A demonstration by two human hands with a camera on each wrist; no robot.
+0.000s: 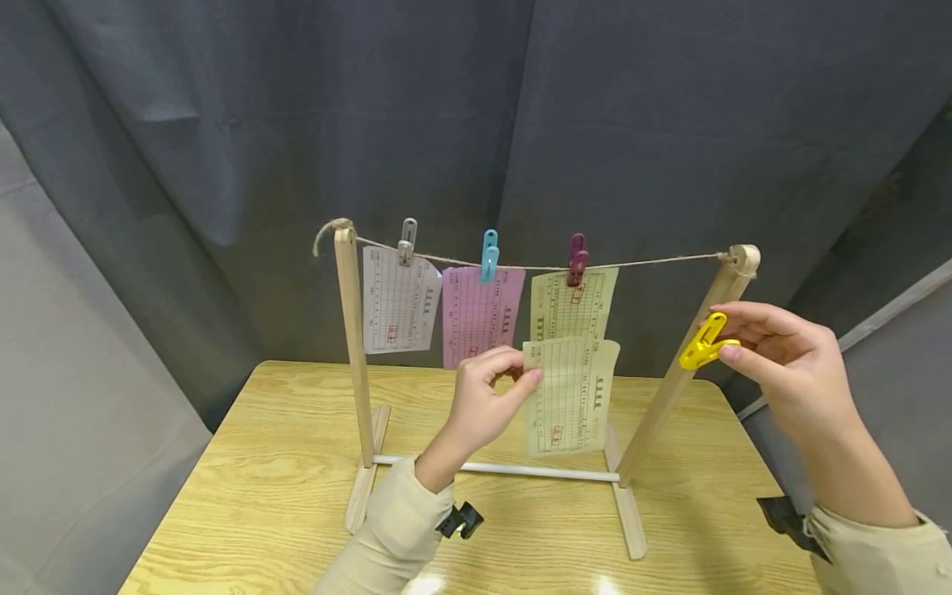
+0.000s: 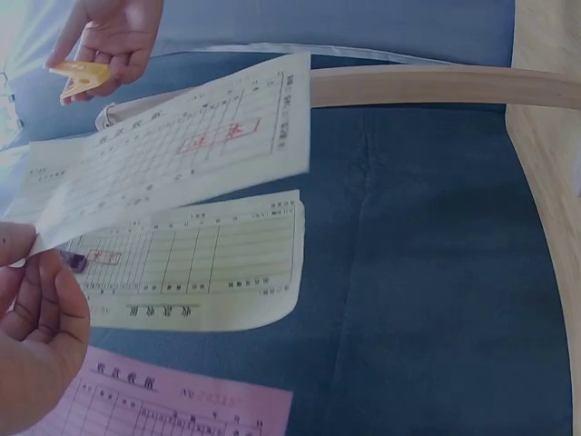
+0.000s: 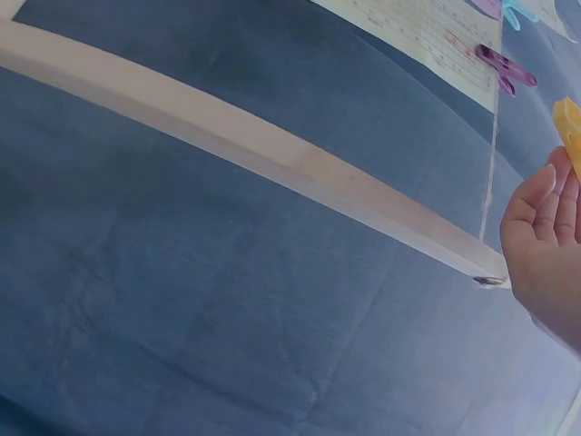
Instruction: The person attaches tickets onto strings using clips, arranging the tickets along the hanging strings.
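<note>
Holding a loose yellow slip (image 1: 571,397) in my left hand (image 1: 482,406), thumb and forefinger pinched on its top left corner. Slip hangs upright in front of the rack (image 1: 357,355), just below the hung yellow slip (image 1: 574,303), overlapping its lower edge. Left grip is closed tight on the paper, other fingers curled.

Right hand (image 1: 781,364) is up by the rack's right post (image 1: 692,364), near the top, w/ a yellow peg (image 1: 705,340) pinched btwn thumb and fingers. Can't tell if the peg's mouth is squeezed open.

On the string (image 1: 647,263), L to R: grey peg (image 1: 406,240) w/ white slip (image 1: 398,301), blue peg (image 1: 489,254) w/ pink slip (image 1: 480,316), purple peg (image 1: 577,259) w/ the hung yellow slip. String is bare btwn purple peg and right post.

Rack stands on the wooden desk (image 1: 260,496), dark curtain (image 1: 476,124) behind.
</note>
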